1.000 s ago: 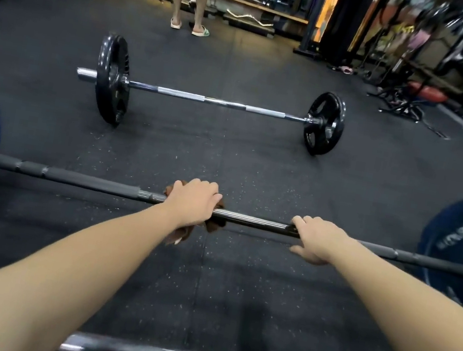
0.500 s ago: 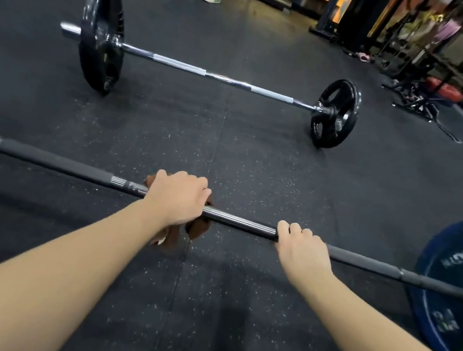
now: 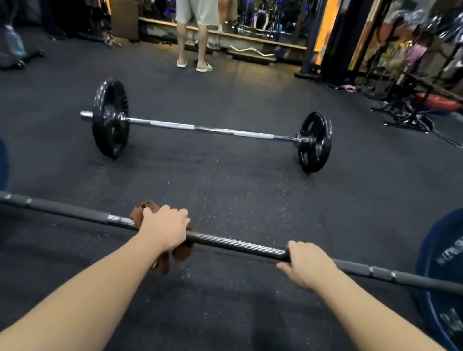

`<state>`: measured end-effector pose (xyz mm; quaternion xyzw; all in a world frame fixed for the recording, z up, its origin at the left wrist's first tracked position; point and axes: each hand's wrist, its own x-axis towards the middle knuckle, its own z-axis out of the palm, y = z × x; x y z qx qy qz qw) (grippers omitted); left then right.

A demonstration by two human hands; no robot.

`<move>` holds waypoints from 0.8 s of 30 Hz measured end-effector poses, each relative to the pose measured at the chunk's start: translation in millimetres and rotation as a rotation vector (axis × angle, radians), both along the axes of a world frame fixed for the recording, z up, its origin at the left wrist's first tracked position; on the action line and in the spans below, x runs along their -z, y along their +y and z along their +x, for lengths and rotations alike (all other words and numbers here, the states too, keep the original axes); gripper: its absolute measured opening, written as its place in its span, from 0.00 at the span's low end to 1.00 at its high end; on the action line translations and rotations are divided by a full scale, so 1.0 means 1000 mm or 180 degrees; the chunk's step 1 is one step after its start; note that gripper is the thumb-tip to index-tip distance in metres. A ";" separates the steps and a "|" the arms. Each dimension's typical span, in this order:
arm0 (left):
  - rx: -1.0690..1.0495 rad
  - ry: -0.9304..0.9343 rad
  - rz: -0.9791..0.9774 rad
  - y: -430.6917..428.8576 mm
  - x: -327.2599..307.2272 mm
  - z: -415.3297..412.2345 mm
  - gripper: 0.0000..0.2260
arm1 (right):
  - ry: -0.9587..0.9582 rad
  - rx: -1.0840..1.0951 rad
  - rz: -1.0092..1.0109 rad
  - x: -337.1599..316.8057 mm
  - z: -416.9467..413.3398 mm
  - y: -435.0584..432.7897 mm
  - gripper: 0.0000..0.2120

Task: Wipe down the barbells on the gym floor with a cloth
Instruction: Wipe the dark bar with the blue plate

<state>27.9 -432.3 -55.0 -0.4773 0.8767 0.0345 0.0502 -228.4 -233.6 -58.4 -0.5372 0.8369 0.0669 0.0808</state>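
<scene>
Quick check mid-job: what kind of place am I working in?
Very likely a gym's free-weight area: a near barbell with a blue bumper plate, a second barbell beyond it, and black rubber flooring.

cloth (image 3: 178, 253) mostly hidden under left hand (image 3: 164, 230), blue plate (image 3: 452, 273) lettering blurred

The room is dim and the floor (image 3: 235, 200) is dark. Behind the far barbell (image 3: 210, 130), two orange posts (image 3: 330, 17) glow, and blue light shines between them. White shiny spots sit on the far barbell's silver bar. In front of the far barbell, close to the camera, a soft dark shadow lies on the floor. Up and to the right of the far barbell, the gym gear (image 3: 462, 36) is smeary and blurred. The blue plates (image 3: 460, 265) on each side look bent and stretched, with fuzzy words.
</scene>
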 end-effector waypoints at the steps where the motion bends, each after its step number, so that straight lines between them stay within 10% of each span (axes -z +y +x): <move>1: -0.0038 -0.0001 -0.0060 0.000 0.004 -0.001 0.07 | 0.0017 0.0058 -0.0317 0.013 -0.005 0.008 0.16; 5: -0.0099 0.0012 -0.0060 0.002 0.006 -0.004 0.08 | 0.0497 0.0145 -0.1092 0.047 0.003 0.016 0.13; 24: 0.1017 0.0542 0.0327 0.072 0.005 -0.099 0.10 | 0.0258 -0.0041 -0.0489 0.033 -0.012 0.008 0.16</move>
